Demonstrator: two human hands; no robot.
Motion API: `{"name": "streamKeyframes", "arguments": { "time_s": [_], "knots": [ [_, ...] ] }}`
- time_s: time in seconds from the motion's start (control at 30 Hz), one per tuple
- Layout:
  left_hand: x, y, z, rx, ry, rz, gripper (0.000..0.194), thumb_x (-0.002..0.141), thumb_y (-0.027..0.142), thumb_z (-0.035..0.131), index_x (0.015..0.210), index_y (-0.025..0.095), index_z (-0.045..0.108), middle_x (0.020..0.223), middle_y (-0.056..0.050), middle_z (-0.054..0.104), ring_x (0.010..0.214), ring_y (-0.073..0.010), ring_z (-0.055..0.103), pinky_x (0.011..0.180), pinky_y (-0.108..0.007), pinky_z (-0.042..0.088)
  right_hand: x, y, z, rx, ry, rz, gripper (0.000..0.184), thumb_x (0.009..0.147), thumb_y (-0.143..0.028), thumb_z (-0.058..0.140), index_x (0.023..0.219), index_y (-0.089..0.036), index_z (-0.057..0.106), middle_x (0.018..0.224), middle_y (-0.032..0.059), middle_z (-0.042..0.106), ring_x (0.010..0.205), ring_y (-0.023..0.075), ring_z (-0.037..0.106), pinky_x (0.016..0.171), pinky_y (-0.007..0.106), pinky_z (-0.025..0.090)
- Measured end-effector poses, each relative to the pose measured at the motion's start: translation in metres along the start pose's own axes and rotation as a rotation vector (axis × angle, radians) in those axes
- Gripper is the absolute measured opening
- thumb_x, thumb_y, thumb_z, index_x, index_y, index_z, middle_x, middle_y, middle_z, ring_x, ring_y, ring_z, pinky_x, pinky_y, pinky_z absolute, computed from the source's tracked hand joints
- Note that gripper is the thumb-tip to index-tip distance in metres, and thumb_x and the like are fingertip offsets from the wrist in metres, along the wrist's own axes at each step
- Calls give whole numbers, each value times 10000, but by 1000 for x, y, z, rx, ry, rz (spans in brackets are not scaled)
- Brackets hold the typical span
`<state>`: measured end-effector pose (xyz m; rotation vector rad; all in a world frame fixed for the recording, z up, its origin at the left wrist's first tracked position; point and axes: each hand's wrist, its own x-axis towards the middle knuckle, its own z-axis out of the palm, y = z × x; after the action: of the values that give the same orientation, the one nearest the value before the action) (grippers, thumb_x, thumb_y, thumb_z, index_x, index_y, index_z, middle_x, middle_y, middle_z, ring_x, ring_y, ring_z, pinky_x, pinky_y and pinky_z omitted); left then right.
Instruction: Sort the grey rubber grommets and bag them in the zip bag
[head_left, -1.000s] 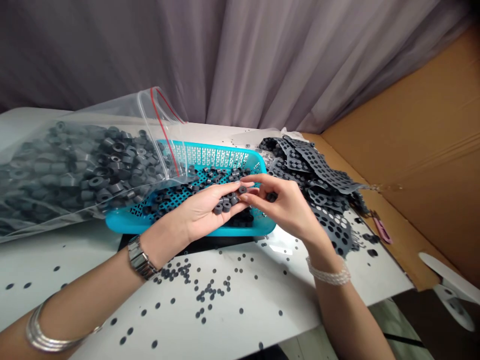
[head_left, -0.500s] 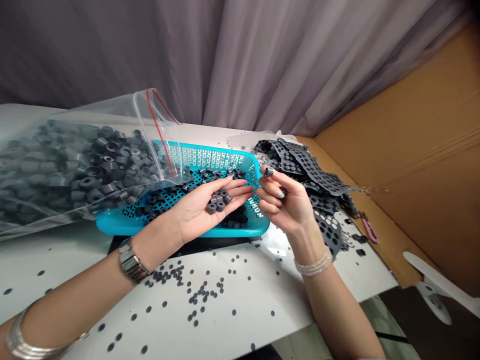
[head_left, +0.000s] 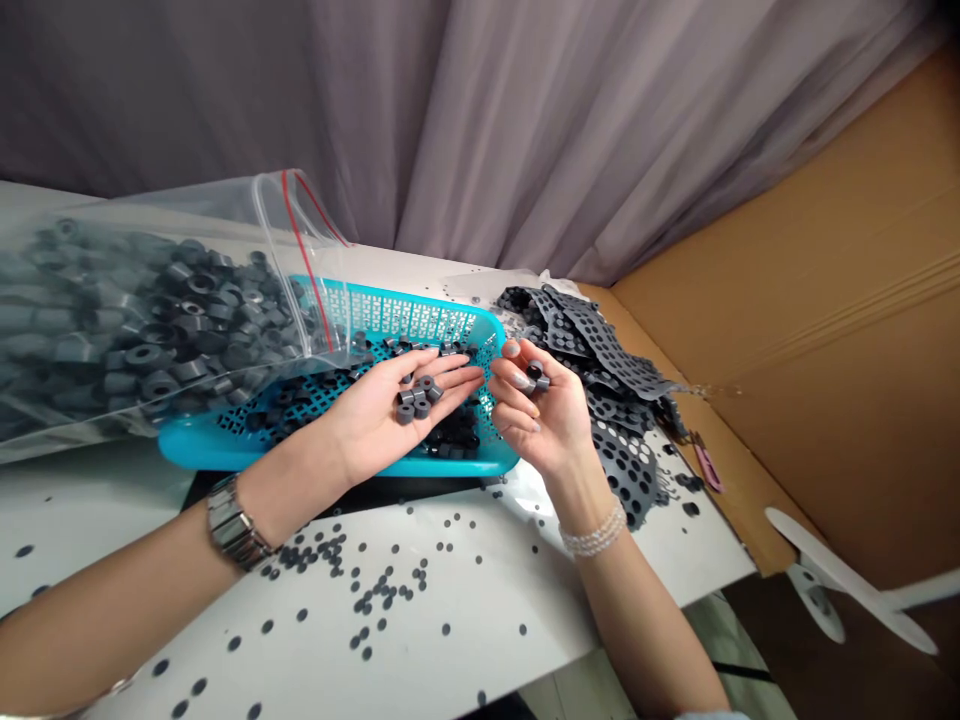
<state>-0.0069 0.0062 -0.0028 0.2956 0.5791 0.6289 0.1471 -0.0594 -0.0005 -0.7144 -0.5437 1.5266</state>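
From where I stand, the left hand (head_left: 379,405) lies open, palm up over the blue basket (head_left: 465,466) — a clump of grey rings (head_left: 420,407), axes pointing mixed ways, resting on it. The right hand (head_left: 551,415), at 3 o'clock from that clump and apart from it — curls around at least 2 more rings (head_left: 534,371).

The one camera sits on the person's head, above and behind the hands (head_left: 367,420), and faces forward and down across the counter (head_left: 315,660) to the curtain (head_left: 450,120). Close to the forearms (head_left: 150,570), its wide view takes in the cardboard (head_left: 825,280) at right.
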Motion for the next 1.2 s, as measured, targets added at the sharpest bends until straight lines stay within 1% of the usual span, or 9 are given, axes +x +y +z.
{"name": "streamKeyframes", "arguments": {
  "time_s": [0.23, 0.33, 0.4, 0.47, 0.57, 0.73, 0.93, 1.07, 1.2],
  "knots": [
    [1, 1, -3, -46, -89, 3, 398, 913, 156, 407, 1262, -19, 483, 1157, -240, 649, 1074, -292, 638, 943, -389, 533, 1, 4, 4, -179, 81, -4, 75, 831, -247, 578, 855, -180, 600, 674, -41, 471, 440, 40, 240, 315, 138, 128],
    [0, 3, -3, -49, -88, -39, 403, 912, 184, 409, 1229, -46, 505, 998, -229, 693, 951, -257, 684, 897, -356, 552, -2, 8, 9, -511, 98, -92, 179, 849, -252, 588, 1015, -214, 643, 590, -72, 415, 426, 43, 229, 359, 162, 165],
    [-1, 4, -4, -40, -75, -45, 405, 918, 188, 405, 1230, -53, 500, 907, -199, 702, 822, -218, 695, 846, -340, 568, -5, 13, 13, -818, 113, -237, 179, 868, -298, 581, 979, -197, 678, 591, -53, 469, 461, 55, 318, 418, 186, 263],
    [-2, 5, -4, -16, -63, -33, 408, 923, 188, 400, 1245, -49, 483, 908, -190, 700, 725, -190, 681, 776, -327, 582, -7, 17, 16, -1093, 139, -381, 177, 861, -309, 596, 898, -173, 703, 640, -21, 553, 534, 72, 413, 506, 213, 341],
    [-2, 5, -4, 12, -60, -39, 418, 921, 211, 414, 1265, -20, 470, 1012, -209, 686, 692, -179, 667, 690, -300, 578, -7, 24, 18, -1298, 162, -465, 160, 835, -303, 631, 892, -171, 703, 611, -35, 539, 551, 79, 418, 541, 225, 339],
    [-3, 4, -3, -3, 12, 0, 481, 884, 194, 485, 1351, 108, 412, 1175, -168, 653, 820, -210, 676, 761, -333, 558, -6, 24, 12, -1419, 168, -439, 112, 826, -255, 623, 888, -186, 687, 558, -65, 422, 531, 81, 373, 537, 233, 308],
    [-3, 5, -6, -1, -70, -16, 478, 885, 223, 460, 1320, 25, 465, 1218, -201, 627, 1024, -248, 634, 848, -327, 525, -9, 15, 15, -1431, 148, -413, 95, 819, -240, 626, 886, -194, 675, 566, -63, 451, 518, 85, 374, 553, 242, 315],
    [-3, 5, -7, 27, -91, -34, 485, 873, 257, 489, 1301, 29, 499, 1221, -191, 627, 994, -235, 633, 789, -288, 536, -9, 22, 18, -1435, 182, -415, 172, 814, -339, 646, 880, -183, 678, 566, -57, 453, 524, 88, 386, 556, 241, 329],
    [-2, 2, -7, 75, -80, 5, 444, 838, 138, 509, 1270, 42, 536, 1162, -157, 657, 994, -190, 626, 815, -245, 532, -6, 27, 16, -1442, 189, -402, 156, 828, -304, 622, 883, -175, 690, 569, -48, 479, 531, 89, 394, 554, 239, 326]
  ]
}}
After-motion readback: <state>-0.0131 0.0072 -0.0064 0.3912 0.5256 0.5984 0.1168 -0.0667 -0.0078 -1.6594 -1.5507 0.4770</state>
